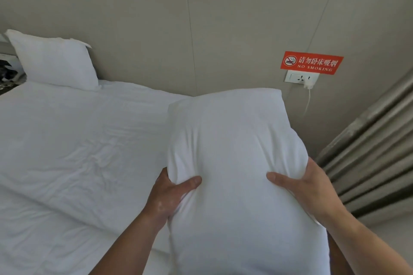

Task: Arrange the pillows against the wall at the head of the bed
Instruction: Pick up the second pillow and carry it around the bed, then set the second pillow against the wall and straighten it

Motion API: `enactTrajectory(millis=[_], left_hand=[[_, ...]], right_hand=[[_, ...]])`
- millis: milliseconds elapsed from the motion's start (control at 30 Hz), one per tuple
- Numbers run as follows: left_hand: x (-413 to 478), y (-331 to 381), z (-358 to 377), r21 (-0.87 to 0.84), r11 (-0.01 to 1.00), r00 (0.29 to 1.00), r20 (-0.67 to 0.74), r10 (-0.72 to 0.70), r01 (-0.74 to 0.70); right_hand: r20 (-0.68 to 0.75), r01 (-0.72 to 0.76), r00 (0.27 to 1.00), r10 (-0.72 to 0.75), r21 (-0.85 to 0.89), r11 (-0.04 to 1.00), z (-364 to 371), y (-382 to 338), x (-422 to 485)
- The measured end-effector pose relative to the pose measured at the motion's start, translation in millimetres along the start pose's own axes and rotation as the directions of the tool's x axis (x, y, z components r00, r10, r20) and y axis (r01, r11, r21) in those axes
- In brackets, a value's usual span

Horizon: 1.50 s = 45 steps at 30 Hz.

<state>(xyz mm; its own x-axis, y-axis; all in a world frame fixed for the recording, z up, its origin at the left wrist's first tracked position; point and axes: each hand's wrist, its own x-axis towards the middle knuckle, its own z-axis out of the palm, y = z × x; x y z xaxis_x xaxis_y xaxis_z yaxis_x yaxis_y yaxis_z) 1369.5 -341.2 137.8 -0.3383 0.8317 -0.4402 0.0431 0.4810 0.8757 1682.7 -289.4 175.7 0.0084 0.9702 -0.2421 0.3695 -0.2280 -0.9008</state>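
While the wall [223, 18] fills the background, the bed [78, 140] spreads white and wrinkled at your left. You hold the near pillow [234, 152] above the bed's right side, its far edge close to the wall. The far pillow [55, 62] leans on the wall at far left. Your left hand [172, 194] and right hand [306, 187] clamp the near pillow's sides, thumbs pressed in front, fingers hidden behind.

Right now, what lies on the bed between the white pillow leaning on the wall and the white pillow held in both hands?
Only bare, wrinkled white bed sheet in the head view; leaning white pillow, held white pillow.
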Motion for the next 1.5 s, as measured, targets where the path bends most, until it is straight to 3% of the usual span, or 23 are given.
enactTrajectory(millis=[467, 867, 1000, 1167, 1400, 1500], left_hand=[[141, 87, 29, -0.257, 0.965, 0.927, -0.372, -0.052, -0.049], [277, 92, -32, -0.402, 0.906, 0.882, -0.464, -0.077, -0.132], [336, 68, -60, -0.48, 0.871, 0.89, -0.435, -0.134, -0.103], [396, 36, -69, -0.608, 0.793, 0.933, -0.294, -0.208, -0.015], [454, -17, -47, -0.689, 0.684, 0.878, -0.148, -0.456, 0.239], [460, -39, -45, -0.622, 0.653, 0.794, -0.081, -0.602, 0.432]], right_hand=[[0.311, 0.213, 0.934, -0.179, -0.079, 0.974, 44, -103, 287], [0.496, 0.429, 0.803, -0.33, -0.098, 0.898, 188, -196, 429], [0.532, 0.502, 0.769, -0.354, -0.161, 0.85, 245, -227, 467], [0.595, 0.564, 0.731, -0.335, -0.251, 0.786, 304, -243, 504], [0.714, 0.65, 0.65, -0.262, -0.342, 0.679, 379, -201, 543], [0.772, 0.672, 0.615, -0.158, -0.41, 0.616, 408, -163, 552]])
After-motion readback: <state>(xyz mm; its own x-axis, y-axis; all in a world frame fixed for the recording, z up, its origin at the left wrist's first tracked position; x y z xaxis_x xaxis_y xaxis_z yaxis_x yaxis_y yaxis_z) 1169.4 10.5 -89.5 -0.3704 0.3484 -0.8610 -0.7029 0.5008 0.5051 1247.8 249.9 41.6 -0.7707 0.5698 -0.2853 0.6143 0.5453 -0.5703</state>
